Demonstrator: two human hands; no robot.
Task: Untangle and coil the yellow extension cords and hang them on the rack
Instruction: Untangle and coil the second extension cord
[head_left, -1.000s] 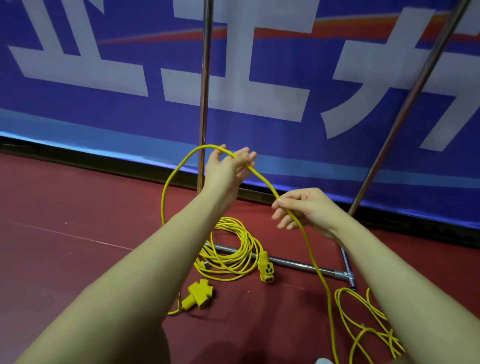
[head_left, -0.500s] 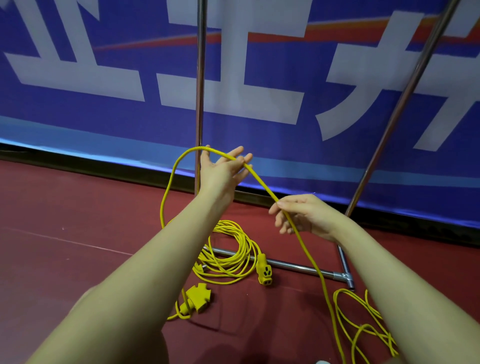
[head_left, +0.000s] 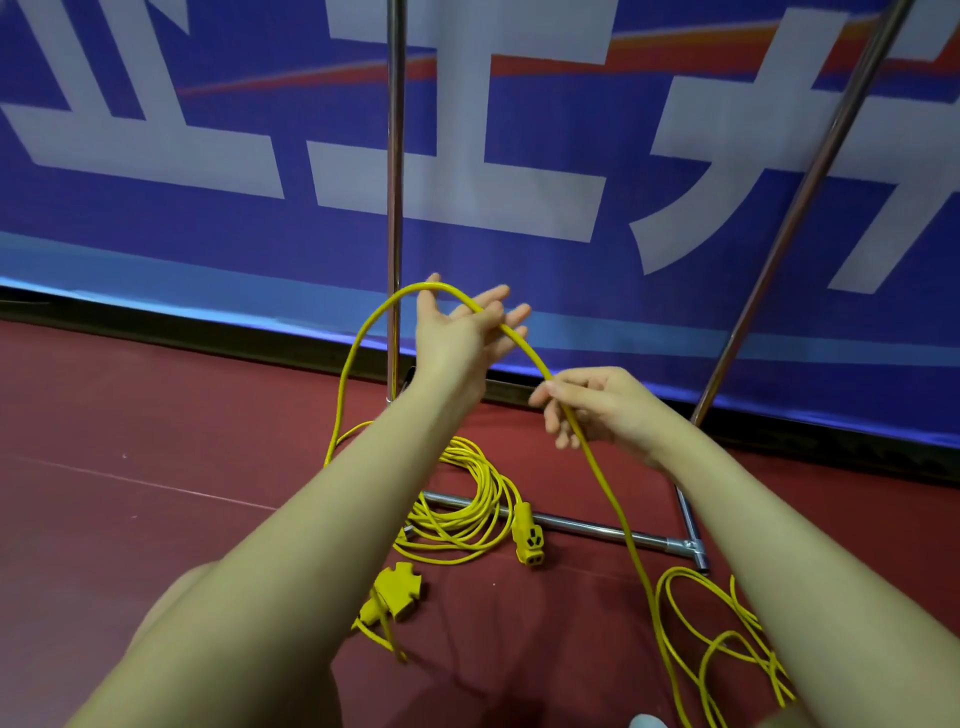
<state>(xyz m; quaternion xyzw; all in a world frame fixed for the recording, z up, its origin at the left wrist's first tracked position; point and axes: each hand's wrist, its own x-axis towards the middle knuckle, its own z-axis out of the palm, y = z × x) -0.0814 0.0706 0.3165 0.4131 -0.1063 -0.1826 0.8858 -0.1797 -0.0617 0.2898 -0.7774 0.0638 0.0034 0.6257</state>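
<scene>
A yellow extension cord (head_left: 613, 499) arches over my left hand (head_left: 462, 332), which is raised with fingers spread and the cord lying across them. My right hand (head_left: 597, 410) pinches the same cord lower down, where it runs to loose loops (head_left: 717, 644) on the floor at the lower right. A second yellow cord lies coiled (head_left: 457, 509) on the red floor under my left forearm, its socket end (head_left: 530, 538) beside it. A yellow three-way plug (head_left: 392, 590) lies in front of the coil. The rack's chrome upright (head_left: 396, 182) stands behind my left hand.
The rack's base bar (head_left: 597, 530) lies on the red floor, with a slanted chrome pole (head_left: 810, 182) at the right. A blue banner (head_left: 208, 234) with white characters covers the wall behind. My knee shows at the bottom left.
My left hand's fingers have spread wider under the cord. My right hand has drifted a little left and up along the cord.
</scene>
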